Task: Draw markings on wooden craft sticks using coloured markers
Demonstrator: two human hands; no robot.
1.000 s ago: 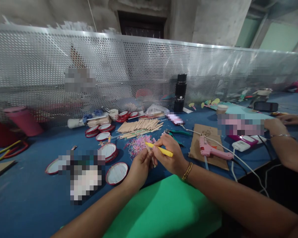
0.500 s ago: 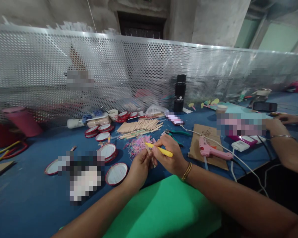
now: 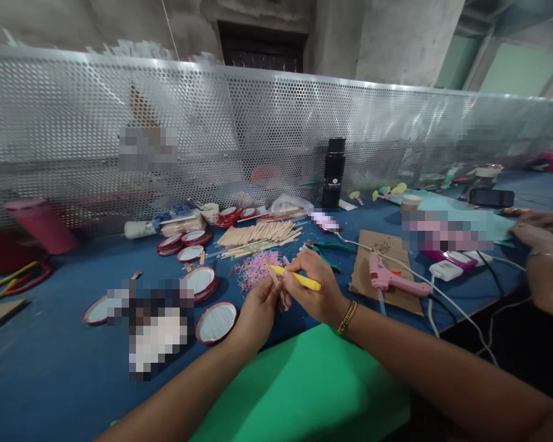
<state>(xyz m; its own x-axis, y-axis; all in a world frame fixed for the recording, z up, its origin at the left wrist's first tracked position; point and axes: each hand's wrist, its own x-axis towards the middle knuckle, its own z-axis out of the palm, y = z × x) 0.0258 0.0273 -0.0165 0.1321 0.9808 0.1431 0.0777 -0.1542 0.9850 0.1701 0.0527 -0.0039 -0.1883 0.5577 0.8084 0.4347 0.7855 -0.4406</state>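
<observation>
My left hand [image 3: 258,312] is closed around a wooden craft stick [image 3: 273,275], whose top end sticks up past the fingertips. Pinched in my right hand [image 3: 321,288] is a yellow marker [image 3: 308,282], one end pointing up and left towards the stick. The hands meet at the fingertips, above the table's front part. Just behind them lies a heap of small coloured rubber bands [image 3: 253,270]. A pile of loose craft sticks [image 3: 263,234] is spread farther back. Red-rimmed round lids [image 3: 216,323] lie to the left of my left hand.
A pink glue gun [image 3: 396,283] rests on cardboard [image 3: 362,270] to the right, with cables trailing off the table edge. Green-handled pliers [image 3: 334,247] and a black bottle [image 3: 334,175] stand or lie behind. Green material [image 3: 304,387] covers my lap. A co-worker's arm [image 3: 550,270] reaches in at right.
The co-worker's arm at the right has shifted a little to the right. My two hands, the stick and the marker show almost no movement.
</observation>
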